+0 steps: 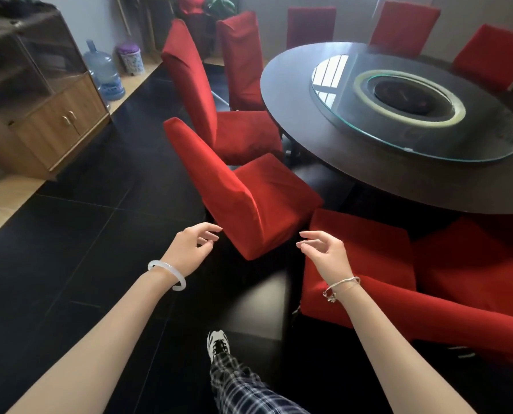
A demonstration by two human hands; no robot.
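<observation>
Hands (189, 249) (328, 253), two, empty, near one red chair (249, 204)

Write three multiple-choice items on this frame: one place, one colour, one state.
1. Where does the blue plastic water jug stand?
A) on a chair seat
B) beside the wooden cabinet, by the wall
C) in the person's hand

2. What colour is the fabric-covered chair nearest the hands?
A) red
B) green
C) white

3. How are the left hand and right hand?
A) both gripping a cup
B) both open, holding nothing
C) both clenched fists

Answers:
1 B, the jug stands just past the cabinet's end.
2 A, its cover is plainly red.
3 B, the fingers are loosely spread with nothing in them.
</observation>
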